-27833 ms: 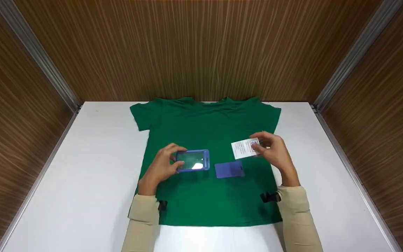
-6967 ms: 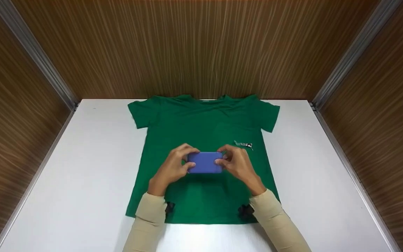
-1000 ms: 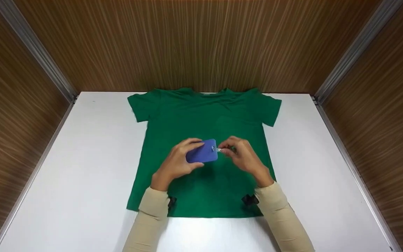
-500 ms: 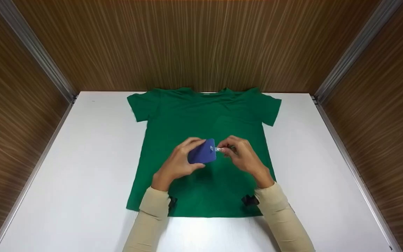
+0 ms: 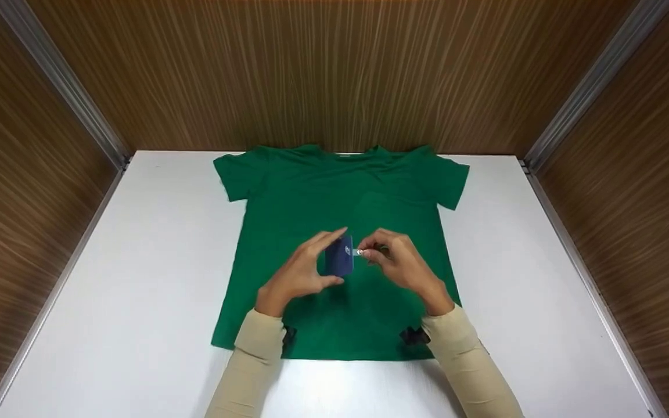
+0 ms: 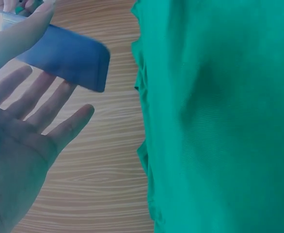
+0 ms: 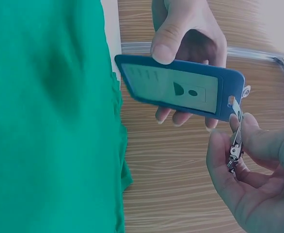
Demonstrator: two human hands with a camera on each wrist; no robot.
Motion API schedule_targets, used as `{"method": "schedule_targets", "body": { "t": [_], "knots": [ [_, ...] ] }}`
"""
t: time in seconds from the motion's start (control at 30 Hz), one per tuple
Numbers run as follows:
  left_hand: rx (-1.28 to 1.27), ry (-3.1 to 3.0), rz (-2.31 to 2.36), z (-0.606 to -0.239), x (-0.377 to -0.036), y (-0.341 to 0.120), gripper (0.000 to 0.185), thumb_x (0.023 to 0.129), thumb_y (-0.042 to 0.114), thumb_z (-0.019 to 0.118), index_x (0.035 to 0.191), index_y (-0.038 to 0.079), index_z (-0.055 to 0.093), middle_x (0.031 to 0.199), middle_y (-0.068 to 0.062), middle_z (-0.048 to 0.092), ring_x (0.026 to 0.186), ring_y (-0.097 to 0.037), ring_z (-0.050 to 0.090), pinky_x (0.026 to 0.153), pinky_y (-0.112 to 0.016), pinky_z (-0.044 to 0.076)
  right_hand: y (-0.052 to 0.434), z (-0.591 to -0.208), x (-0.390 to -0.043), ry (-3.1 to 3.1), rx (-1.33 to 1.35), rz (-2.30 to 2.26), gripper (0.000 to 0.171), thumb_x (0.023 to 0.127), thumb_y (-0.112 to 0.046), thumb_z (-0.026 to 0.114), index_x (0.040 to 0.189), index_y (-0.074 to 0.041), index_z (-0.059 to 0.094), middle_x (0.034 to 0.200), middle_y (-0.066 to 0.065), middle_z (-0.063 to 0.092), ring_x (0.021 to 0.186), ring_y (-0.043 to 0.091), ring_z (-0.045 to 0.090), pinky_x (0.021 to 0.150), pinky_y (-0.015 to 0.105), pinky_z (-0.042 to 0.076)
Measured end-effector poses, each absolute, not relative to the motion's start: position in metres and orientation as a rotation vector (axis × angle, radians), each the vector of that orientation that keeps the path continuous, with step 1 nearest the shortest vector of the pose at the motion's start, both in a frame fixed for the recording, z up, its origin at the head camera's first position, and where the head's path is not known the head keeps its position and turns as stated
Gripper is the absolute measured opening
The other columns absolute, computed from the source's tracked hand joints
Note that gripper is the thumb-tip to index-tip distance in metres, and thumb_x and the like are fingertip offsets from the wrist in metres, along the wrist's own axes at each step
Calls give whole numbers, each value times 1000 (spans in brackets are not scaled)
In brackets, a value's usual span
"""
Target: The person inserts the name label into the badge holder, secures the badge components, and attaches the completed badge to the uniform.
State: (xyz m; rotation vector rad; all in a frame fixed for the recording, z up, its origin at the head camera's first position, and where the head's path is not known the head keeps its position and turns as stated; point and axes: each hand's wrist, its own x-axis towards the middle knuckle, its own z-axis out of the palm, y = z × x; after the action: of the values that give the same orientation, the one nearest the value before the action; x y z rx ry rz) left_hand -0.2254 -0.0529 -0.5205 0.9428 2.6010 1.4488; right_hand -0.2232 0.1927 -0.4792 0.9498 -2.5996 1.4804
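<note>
In the head view, my left hand (image 5: 299, 270) grips a blue badge holder (image 5: 340, 258) by its opposite long edges, thumb on the near one. The holder is tilted steeply above the shirt. My right hand (image 5: 404, 261) pinches a badge clip between thumb and fingers. In the right wrist view, the metal clip (image 7: 235, 151) hangs from a clear strap (image 7: 237, 109) that passes through the holder's slot. The strap's snap end sticks out past the holder's edge, unfastened. A printed card (image 7: 168, 87) shows through the holder's window. The left wrist view shows the holder's plain blue back (image 6: 71, 56).
A green T-shirt (image 5: 334, 325) lies spread under both hands on a white table (image 5: 160, 261). Brown wood-grain panels (image 5: 334, 75) rise at the back and sides, with metal rails (image 5: 596, 81) at the corners. A black strap piece (image 5: 414, 335) sits at the right cuff.
Earlier the card and blue panel were apart from the holder; later the clip lay on the shirt. Now the strap is through the slot. Within the last second, the holder has turned more edge-on.
</note>
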Motion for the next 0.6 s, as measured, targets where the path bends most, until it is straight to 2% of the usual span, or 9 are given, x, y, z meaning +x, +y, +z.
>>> {"method": "schedule_targets", "body": {
  "t": [0.13, 0.43, 0.6],
  "knots": [
    [947, 2586, 1426, -522, -226, -52, 95, 82, 10, 88, 161, 19, 36, 148, -13, 54, 133, -32, 56, 112, -57, 48, 191, -477, -221, -2616, 969, 1451, 13, 102, -8, 62, 104, -1, 73, 95, 15, 67, 75, 27, 64, 70, 22, 56],
    [948, 2557, 1437, -522, -225, -50, 96, 81, 8, 88, 161, 26, 37, 144, -15, 54, 132, -36, 56, 113, -58, 47, 190, -475, -220, -2621, 1005, 1418, 13, 102, -7, 63, 103, -2, 74, 95, 14, 68, 76, 27, 66, 70, 22, 56],
    [984, 2551, 1472, -521, -227, -53, 84, 85, 10, 84, 157, 25, 44, 146, -12, 53, 136, -34, 53, 110, -55, 50, 190, -476, -221, -2623, 1037, 1359, 11, 101, -7, 64, 102, -2, 74, 96, 13, 70, 76, 19, 65, 69, 22, 55]
  ]
}}
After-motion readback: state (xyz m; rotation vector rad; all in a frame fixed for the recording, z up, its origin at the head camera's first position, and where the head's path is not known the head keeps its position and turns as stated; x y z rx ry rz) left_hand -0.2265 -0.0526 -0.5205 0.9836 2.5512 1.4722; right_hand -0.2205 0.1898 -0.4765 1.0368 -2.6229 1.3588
